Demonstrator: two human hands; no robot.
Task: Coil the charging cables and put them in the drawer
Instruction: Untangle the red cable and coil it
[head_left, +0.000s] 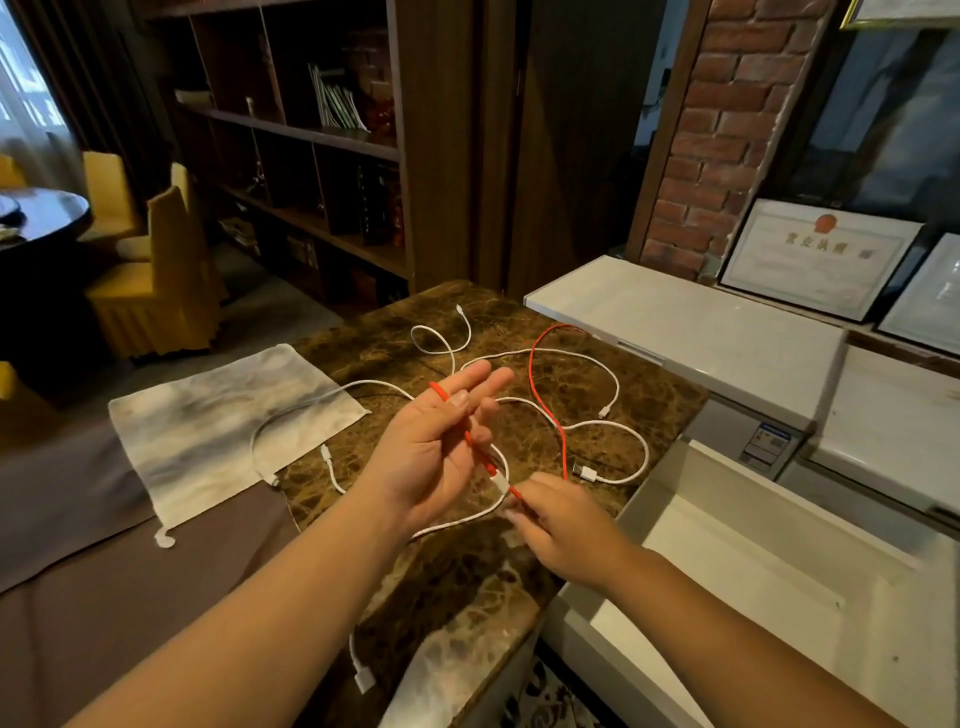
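Both my forearms reach in from the bottom edge over the brown marbled surface (571, 322). My left hand (434, 441) is raised palm-up, its fingers mostly straight, with my thumb pressing the red charging cable (545, 410) against them, so that grip is narrow and holding the red cable near its end. From there the cable runs down to my right hand (558, 522), where my fingers pinch it just past a white section of the cord; that grip is narrow too, closed on the same cable. Beyond my right hand the red cable lies on the surface, curving up and back toward the far edge.

White charging cables (618, 387) sprawl loosely uncoiled across the surface, crossing under the red one. 1 white plug (586, 473) lies just beside the red cable on the right, and another white connector (363, 679) rests at the near edge by my left forearm. 1 white cable trails onto a pale drawstring cloth bag (208, 431) lying flat to the left.

To the right, the white drawer (779, 561) stands pulled open beside the surface, with no cable in the part I can see. Framed certificates (815, 257) lean against the wall behind.
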